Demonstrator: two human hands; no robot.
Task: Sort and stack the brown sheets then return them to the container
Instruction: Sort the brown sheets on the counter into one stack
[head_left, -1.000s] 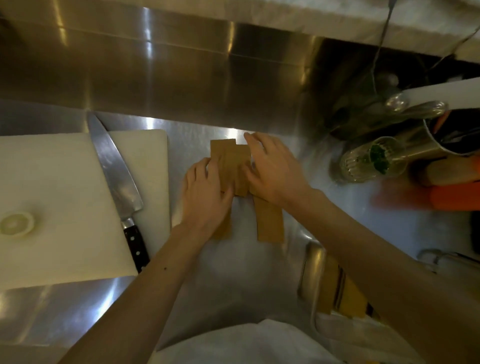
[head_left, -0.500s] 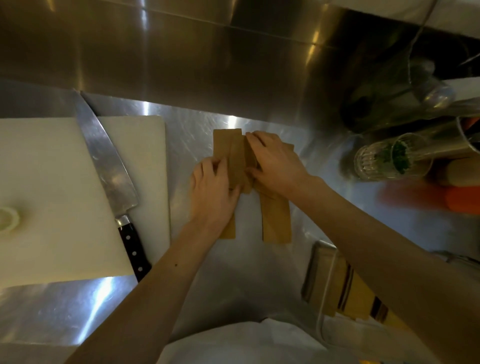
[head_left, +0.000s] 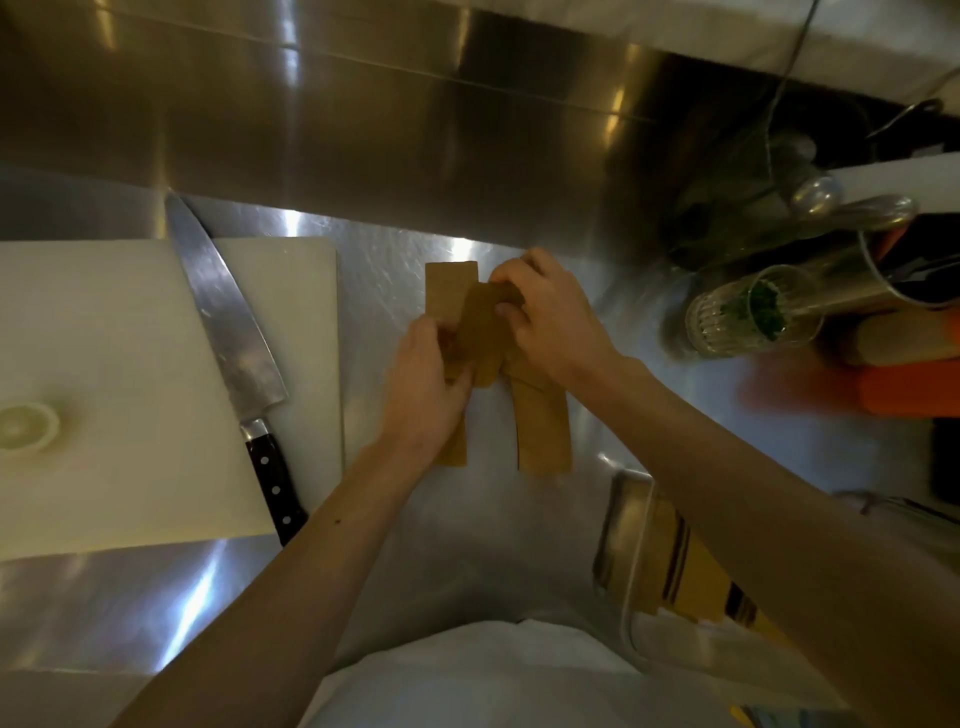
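1. Stainless steel ran everywhere – a scratched steel counter (head_left: 415, 545) under a steel backsplash, dimly lit, with hard glare spots along the back edge.
2. Thin brown rectangular sheets (head_left: 543, 431) lay in a loose fan on that counter, between a white plastic cutting board (head_left: 130, 389) and a rectangular metal container (head_left: 621, 525) at the person's near right, which held more brown sheets on edge.
3. Left hand (head_left: 423, 387) was pinched on the near end of one tilted sheet; right hand (head_left: 553, 322) was closed on its far end, so both hands gripped the same piece, close together above the fan.
4. To do this step well, I judged the lifted sheet should be turned parallel to the longest one beneath and its short edges squared before being let down – light pressure only, since such thin sheets looked liable to crack.
5. A steel chef's knife with a black riveted handle (head_left: 228, 332) lay along the board's right side, well apart from the hands.
6. Hidden or unclear:
   - how many sheets were in the fan, since the hands covered the overlap;
   - the container's far side, behind the right forearm;
   - the orange shapes and a ribbed clear glass with greens (head_left: 753, 312) at right, which were blurred.
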